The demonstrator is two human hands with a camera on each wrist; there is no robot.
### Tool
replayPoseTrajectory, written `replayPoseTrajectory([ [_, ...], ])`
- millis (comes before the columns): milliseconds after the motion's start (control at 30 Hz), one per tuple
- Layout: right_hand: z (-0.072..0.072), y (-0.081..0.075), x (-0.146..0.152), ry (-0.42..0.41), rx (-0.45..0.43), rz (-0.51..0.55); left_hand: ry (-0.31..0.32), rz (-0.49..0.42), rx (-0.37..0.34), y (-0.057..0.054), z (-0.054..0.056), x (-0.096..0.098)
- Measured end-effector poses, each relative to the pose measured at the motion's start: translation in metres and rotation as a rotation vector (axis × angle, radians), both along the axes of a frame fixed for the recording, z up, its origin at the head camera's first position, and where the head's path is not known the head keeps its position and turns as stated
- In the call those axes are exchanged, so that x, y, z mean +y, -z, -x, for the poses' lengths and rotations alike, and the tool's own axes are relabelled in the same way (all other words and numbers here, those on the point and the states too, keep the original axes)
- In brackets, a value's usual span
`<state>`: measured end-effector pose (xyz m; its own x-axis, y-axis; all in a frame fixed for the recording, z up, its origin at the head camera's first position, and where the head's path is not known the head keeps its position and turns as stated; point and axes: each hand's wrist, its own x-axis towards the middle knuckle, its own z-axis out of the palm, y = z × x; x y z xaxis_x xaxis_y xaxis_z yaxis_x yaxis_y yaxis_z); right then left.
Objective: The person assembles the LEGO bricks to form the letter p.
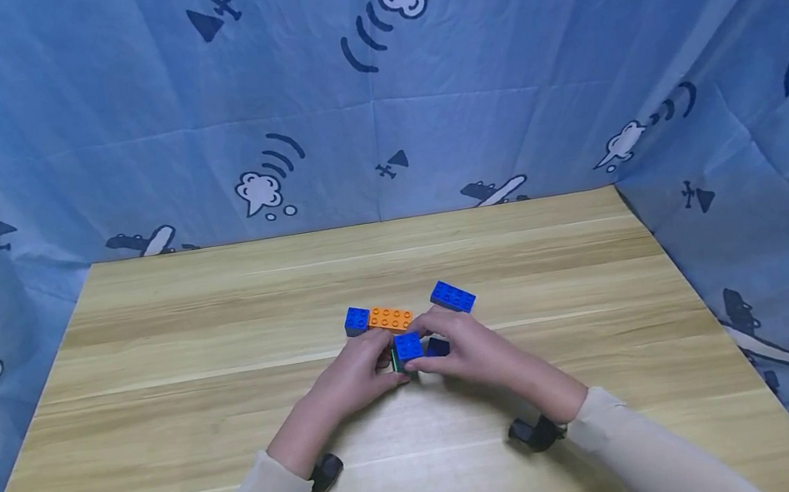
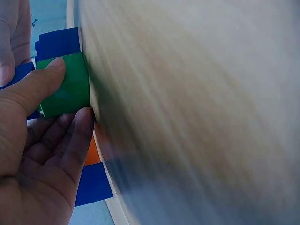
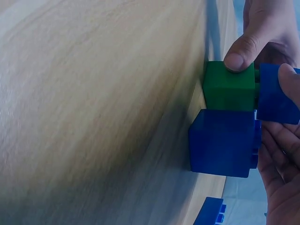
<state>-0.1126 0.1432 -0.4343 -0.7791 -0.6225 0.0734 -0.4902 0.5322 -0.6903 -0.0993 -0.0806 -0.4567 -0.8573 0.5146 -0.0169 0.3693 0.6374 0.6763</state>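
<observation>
One green brick [image 2: 70, 91] is pinched in the left grip [image 1: 354, 374]; the right grip [image 1: 467, 345] holds a blue brick [image 1: 408, 347] — just above.

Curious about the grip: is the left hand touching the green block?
Touching: the left wrist view shows the left hand, its thumb on the green block.

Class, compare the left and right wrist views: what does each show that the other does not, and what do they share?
Only left wrist: the orange brick and the blue end brick beside it.
Only right wrist: the lone blue brick, cut off below.
Both: the left hand pinching the green brick, the right hand holding the upper blue brick, and the neighbouring blue brick.
</observation>
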Motion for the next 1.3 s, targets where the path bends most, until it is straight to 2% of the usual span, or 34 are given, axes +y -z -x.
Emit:
replayPoseTrajectory([
  [767,-0.0014,-0.0054,-0.0061,-0.021,0.017,-0.073,-0.012,-0.046,-0.014,0.0017,-0.0009,-0.0008],
  [1067,-0.0023,-0.0028,-0.0056,-0.018,0.004,-0.069,-0.005,-0.014,0.006,-0.0006,-0.0003,0.0003],
  [1300,-0.0016,0.0000,-0.0050,-0.020,0.012,-0.058,-0.004,-0.026,-0.001,-0.0044,-0.0020,-0.0014],
])
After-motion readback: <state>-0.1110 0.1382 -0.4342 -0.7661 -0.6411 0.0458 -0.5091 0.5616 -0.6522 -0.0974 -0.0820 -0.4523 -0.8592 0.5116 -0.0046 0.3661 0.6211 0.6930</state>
